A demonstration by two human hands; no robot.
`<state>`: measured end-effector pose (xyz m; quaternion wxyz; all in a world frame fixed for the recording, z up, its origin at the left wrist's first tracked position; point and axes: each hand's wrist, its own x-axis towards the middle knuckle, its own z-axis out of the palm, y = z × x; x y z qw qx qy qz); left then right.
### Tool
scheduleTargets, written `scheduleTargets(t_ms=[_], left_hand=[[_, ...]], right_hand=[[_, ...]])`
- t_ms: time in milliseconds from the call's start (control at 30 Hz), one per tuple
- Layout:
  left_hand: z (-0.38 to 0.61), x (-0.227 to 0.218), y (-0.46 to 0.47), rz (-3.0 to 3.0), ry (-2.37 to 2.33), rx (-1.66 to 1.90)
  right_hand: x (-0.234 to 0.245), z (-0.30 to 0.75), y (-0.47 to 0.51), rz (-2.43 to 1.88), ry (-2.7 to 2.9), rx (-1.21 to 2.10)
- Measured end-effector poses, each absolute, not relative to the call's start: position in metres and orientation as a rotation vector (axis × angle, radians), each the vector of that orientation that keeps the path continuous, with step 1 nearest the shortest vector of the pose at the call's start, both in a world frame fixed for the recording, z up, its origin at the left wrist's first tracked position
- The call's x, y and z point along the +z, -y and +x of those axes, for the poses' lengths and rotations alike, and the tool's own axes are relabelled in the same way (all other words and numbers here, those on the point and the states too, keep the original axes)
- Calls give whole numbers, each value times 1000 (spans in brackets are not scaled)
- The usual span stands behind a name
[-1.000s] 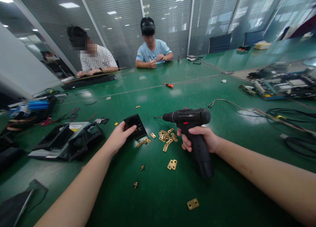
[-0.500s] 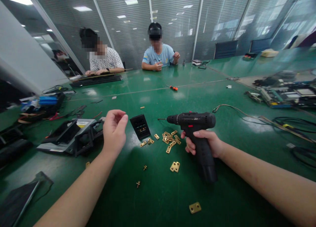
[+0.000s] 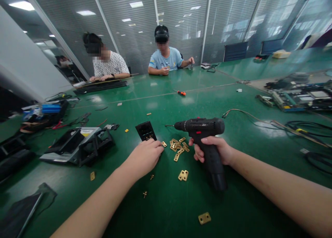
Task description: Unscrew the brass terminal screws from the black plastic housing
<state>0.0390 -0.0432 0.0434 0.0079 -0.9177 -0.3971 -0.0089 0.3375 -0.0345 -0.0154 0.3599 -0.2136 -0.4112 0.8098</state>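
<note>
My right hand [image 3: 211,148] is wrapped round the grip of a black cordless drill [image 3: 204,125], held above the table with its long thin bit pointing left. My left hand [image 3: 146,155] is low at the table, fingers curled down in front of a black rectangular part [image 3: 145,130] with slots. Its fingertips are mostly hidden, and whatever they hold cannot be made out. Just right of them lies a small brass plate [image 3: 164,144], then a pile of two-holed brass plates [image 3: 178,145]. Two brass screws [image 3: 145,194] and a pair of brass plates [image 3: 183,175] lie nearer me.
Single brass plates lie at the front [image 3: 204,218] and left [image 3: 92,176]. A grey and black housing [image 3: 77,144] stands left. An orange screwdriver [image 3: 181,93] lies farther back. Circuit boards [image 3: 306,96] and black cables [image 3: 311,131] are at right. Two people sit across the table.
My left hand has come down and right, from raised beside the black part to the table in front of it, covering small brass plates there. My right hand and the drill stay nearly still.
</note>
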Motion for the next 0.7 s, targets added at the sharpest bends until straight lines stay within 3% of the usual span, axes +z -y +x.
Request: scheduleTargets(t_ms=[500,700], left_hand=[[39,45,41,-2669,1257,188],[37,48,41,-2692,1243,117]], right_hand=[[-16,337,34,-552,1061,2088],[-16,338,34,-545,1068,2084]])
